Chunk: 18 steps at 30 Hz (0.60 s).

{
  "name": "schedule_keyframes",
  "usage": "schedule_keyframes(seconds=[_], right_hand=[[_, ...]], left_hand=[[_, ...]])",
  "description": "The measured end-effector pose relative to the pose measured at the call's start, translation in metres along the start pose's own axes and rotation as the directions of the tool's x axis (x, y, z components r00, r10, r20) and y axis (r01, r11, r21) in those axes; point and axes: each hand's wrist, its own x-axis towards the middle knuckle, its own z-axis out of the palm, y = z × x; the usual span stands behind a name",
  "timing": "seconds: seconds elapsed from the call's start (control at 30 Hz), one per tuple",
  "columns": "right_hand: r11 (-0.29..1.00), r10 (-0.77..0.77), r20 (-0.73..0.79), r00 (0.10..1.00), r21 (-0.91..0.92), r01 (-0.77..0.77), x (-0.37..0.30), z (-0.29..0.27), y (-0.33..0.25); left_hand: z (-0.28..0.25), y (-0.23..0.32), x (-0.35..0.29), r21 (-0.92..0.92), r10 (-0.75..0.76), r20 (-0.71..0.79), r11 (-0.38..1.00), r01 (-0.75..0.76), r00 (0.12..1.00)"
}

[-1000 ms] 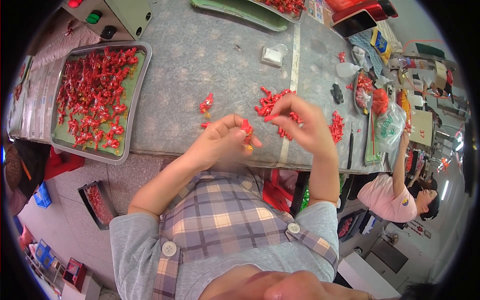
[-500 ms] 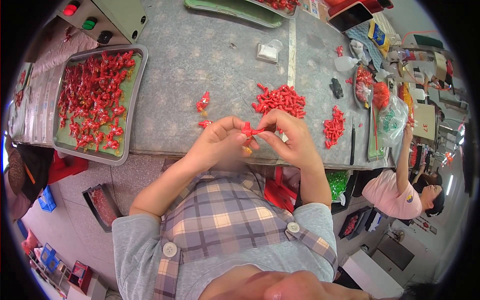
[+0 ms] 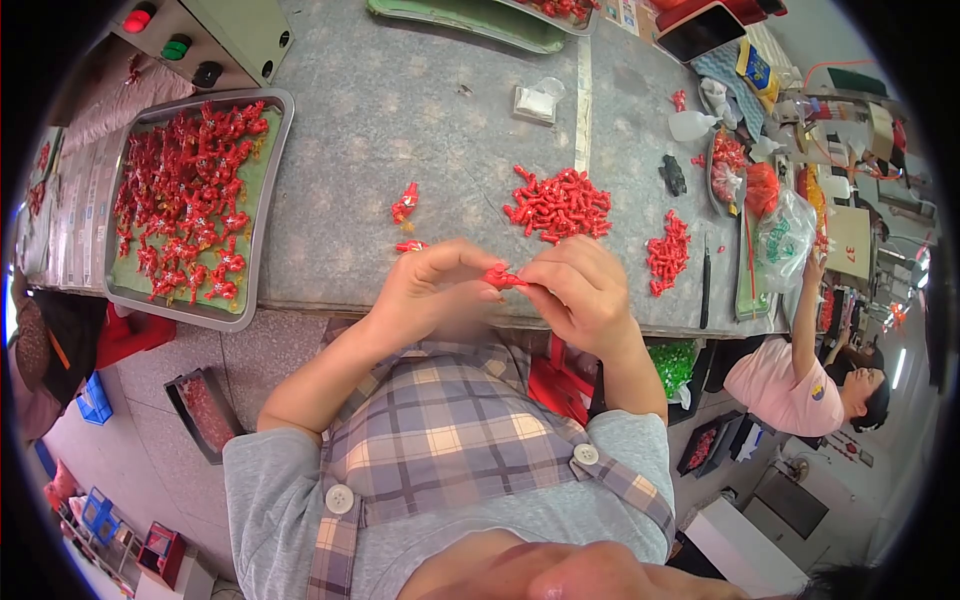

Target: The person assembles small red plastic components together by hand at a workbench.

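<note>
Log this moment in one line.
left hand: holds red figurine; right hand: pinches its end; red parts pile: beyond right hand

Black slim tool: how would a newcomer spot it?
On the grey table, go right from the right hand to the smaller red heap. Right of that lies the black slim tool, straight, unlike the chunky black lump farther back.

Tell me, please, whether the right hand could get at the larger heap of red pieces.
Probably yes: the larger heap lies just beyond the right hand with nothing visible between, though that hand seems occupied, pinching the small red figure.
</note>
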Motion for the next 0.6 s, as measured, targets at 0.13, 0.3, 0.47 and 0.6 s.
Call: schedule_keyframes(seconds=[0.13,0.3,0.47,0.6], right_hand=[[0.992,0.097,0.032,0.995,0.078,-0.099,0.0,0.001,-0.003],[0.924,0.275,0.185,0.943,0.221,-0.312,-0.002,-0.006,-0.002],[0.88,0.3,0.35,0.887,0.257,-0.399,0.001,-0.014,0.003],[0.941,0.193,0.38,0.905,0.189,-0.28,0.002,-0.015,0.004]], left_hand=[[-0.001,-0.001,-0.001,0.082,-0.036,0.0,0.996,0.036,0.999],[0.003,0.009,0.001,-0.228,-0.263,0.111,0.932,0.282,0.958],[0.003,0.008,0.002,-0.253,-0.314,0.145,0.905,0.342,0.938],[0.003,0.008,0.002,-0.216,-0.295,0.155,0.921,0.324,0.943]])
